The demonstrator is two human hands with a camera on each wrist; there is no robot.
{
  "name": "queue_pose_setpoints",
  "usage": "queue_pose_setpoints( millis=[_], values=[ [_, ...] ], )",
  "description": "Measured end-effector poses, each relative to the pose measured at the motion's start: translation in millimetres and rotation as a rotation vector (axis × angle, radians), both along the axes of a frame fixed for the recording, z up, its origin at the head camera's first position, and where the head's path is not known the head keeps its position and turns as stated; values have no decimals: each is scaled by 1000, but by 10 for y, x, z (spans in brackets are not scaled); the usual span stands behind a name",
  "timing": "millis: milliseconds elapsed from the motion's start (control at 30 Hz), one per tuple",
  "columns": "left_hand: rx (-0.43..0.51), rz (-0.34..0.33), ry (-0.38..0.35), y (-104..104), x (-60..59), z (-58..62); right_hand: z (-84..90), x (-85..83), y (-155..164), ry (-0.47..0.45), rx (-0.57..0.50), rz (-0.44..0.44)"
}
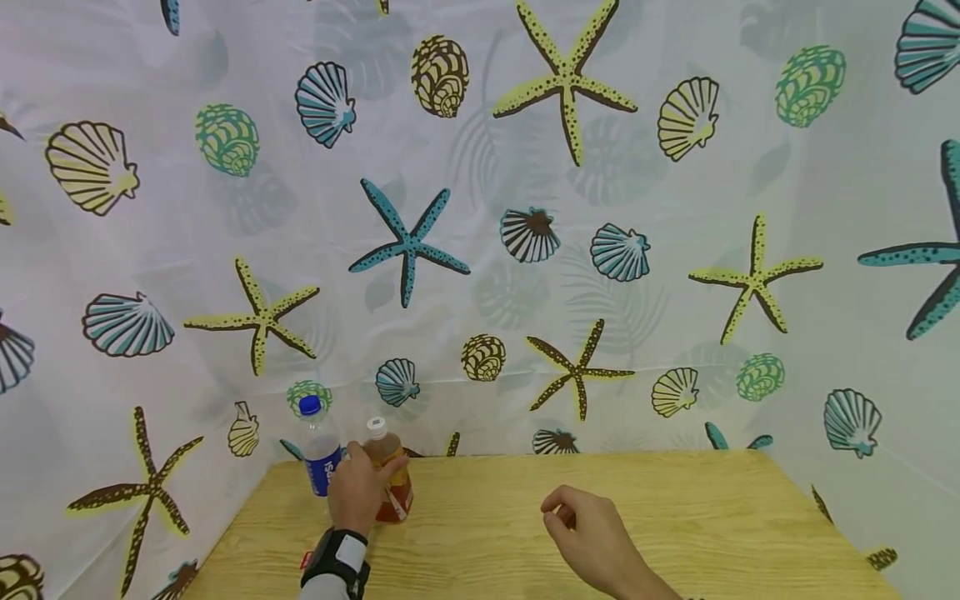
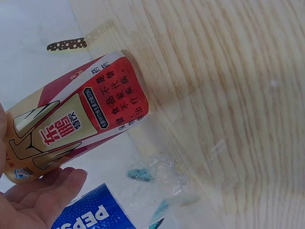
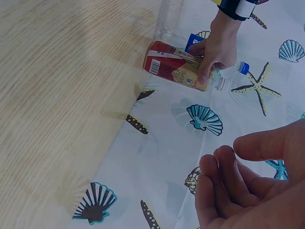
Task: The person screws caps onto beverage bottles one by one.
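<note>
My left hand point(image 1: 356, 492) grips a drink bottle point(image 1: 397, 496) with a white cap and a red and gold label, standing upright at the back left of the wooden table. In the left wrist view the thumb and fingers lie on either side of the upper part of this bottle point(image 2: 66, 109). Just left of it stands a clear Pepsi bottle point(image 1: 321, 467) with a blue cap and blue label, partly hidden by the hand. My right hand point(image 1: 592, 537) hovers over the right half of the table, fingers loosely curled and holding nothing.
A wooden table point(image 1: 480, 550) spreads beneath both hands. Behind it and along its sides hangs a white curtain point(image 1: 465, 167) printed with starfish and shells. A small red mark or object point(image 1: 306, 560) shows beside the left wrist, too small to identify.
</note>
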State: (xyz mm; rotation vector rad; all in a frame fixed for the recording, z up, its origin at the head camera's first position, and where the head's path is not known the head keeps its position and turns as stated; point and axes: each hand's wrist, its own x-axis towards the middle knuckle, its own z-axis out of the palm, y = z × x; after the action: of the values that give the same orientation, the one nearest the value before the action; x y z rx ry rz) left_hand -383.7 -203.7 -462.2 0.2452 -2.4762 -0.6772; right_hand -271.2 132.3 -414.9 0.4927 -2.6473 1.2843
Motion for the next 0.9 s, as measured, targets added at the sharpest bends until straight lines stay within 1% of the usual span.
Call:
queue_pose_setpoints(
  millis=[267, 400, 500, 600, 700, 800, 867, 900],
  values=[
    [58, -7, -40, -25, 31, 11, -11, -21, 2, -9, 11, 9],
    [59, -10, -52, -33, 38, 7, -9, -27, 12, -31, -4, 24],
    [57, -9, -74, -41, 49, -13, -12, -33, 19, -36, -1, 32],
    [54, -11, -104, -55, 57, -58, -26, -44, 22, -31, 6, 39],
    [62, -26, -126, -73, 78, -125, -52, -52, 23, -27, 9, 44],
    [79, -64, -167, -88, 119, -209, -86, -59, 21, -18, 14, 47],
    [70, -89, -201, -96, 154, -259, -110, -67, 21, -17, 13, 48],
    [65, -112, -214, -102, 172, -283, -122, -73, 22, -18, 11, 48]
  ],
)
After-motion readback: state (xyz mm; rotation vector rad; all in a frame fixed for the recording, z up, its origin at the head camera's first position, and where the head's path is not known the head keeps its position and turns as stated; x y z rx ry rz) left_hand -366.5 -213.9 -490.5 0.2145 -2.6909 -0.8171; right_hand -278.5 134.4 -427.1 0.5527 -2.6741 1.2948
